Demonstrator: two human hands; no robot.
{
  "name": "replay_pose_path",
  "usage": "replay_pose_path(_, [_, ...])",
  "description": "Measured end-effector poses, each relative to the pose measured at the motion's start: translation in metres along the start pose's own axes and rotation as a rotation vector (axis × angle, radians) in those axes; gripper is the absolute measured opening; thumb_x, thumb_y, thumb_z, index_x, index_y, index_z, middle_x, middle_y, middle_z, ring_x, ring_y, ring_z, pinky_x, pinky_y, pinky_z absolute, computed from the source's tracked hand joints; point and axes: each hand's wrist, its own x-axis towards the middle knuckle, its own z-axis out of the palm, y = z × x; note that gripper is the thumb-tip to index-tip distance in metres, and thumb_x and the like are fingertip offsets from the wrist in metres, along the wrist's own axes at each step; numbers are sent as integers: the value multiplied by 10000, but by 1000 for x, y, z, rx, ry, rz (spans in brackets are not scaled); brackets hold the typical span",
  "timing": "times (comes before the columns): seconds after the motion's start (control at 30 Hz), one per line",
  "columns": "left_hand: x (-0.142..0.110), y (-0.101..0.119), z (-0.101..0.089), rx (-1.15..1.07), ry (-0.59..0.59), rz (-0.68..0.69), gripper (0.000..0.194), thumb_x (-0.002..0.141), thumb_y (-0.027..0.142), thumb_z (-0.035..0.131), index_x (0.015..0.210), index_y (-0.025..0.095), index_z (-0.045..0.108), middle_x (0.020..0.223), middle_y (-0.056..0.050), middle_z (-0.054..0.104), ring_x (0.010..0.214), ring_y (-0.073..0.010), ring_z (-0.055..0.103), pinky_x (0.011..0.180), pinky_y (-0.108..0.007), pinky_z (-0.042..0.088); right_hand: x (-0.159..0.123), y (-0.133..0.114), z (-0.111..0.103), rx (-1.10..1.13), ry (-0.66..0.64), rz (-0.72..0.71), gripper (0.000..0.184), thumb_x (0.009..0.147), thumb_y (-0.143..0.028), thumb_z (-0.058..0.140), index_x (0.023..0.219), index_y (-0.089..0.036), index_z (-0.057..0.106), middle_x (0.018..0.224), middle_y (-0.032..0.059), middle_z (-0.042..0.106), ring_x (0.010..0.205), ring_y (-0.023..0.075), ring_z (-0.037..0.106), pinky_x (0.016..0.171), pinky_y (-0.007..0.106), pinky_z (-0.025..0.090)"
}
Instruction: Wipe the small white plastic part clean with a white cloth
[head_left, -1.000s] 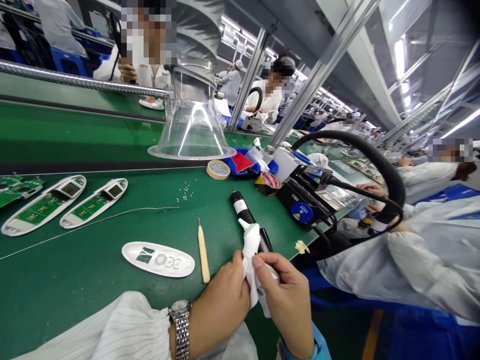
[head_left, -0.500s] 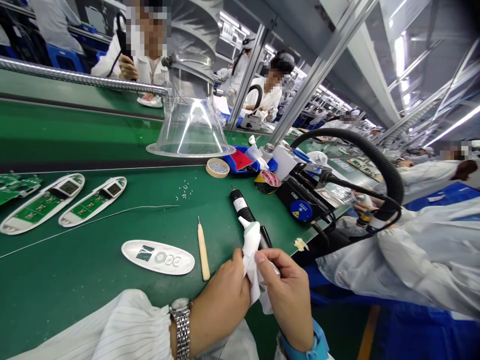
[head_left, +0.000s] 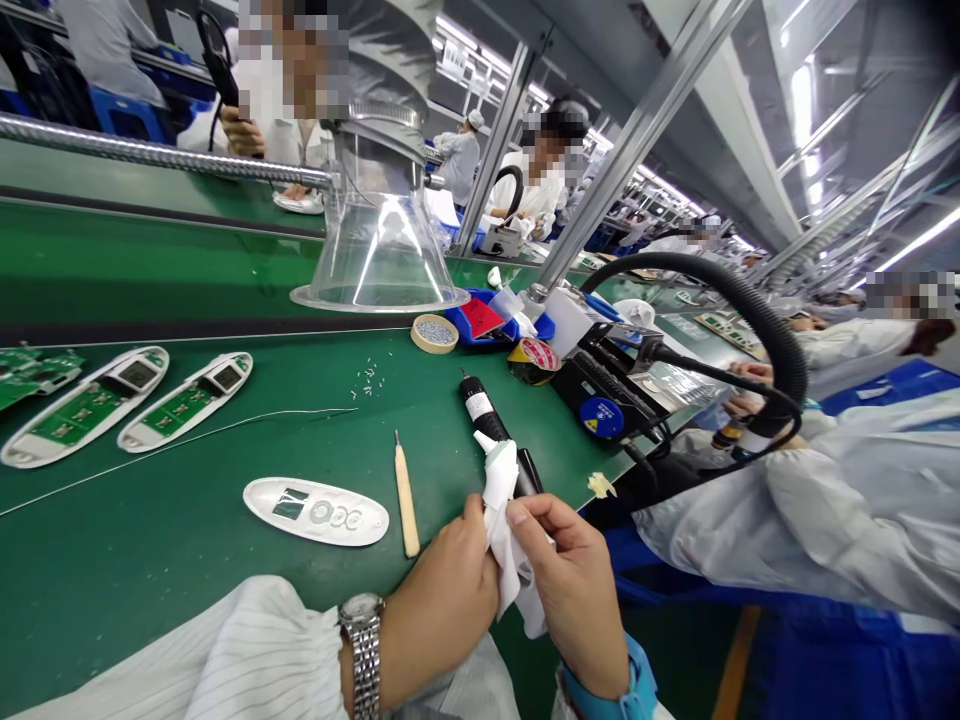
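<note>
You pinch a white cloth (head_left: 498, 520) between your left hand (head_left: 442, 605) and right hand (head_left: 576, 590).
Both hands close narrowly on it. Just beyond the cloth lies a black pen-shaped tool (head_left: 480, 408); left of the cloth are a wooden-handled pick (head_left: 406, 500) and a white oval panel (head_left: 315, 511), on a green bench mat (head_left: 150, 560).

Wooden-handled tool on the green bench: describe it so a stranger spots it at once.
On the green workbench below the clear plastic hood, find the white oval casing nearest the person's left hand. Just right of it lies a slim wooden-handled tool, its thin tip pointing away. It is the only pale wood handle there, unlike the black cylindrical tool beyond it.
</note>
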Motion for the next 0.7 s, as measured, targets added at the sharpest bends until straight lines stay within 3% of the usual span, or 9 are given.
replay_pose_path(0.43, [1,4,-2,-5,-6,-37,310,742,75,303,1024,141,415,913,-119,595,872,-238,559,730,-324,418,-7,4,1,5,4,-20,202,723,-355,650,650,-168,635,579,-12,575,523,99,460,485,182,382])
replay_pose_path(0.7, [1,8,-5,-9,-27,-25,305,800,119,253,1050,120,428,925,-126,601,873,-228,561,746,-316,421,-6,3,-2,-7,122,-112,187,735,-361,639,682,-181,642,587,-5,594,506,101,481,449,165,397])
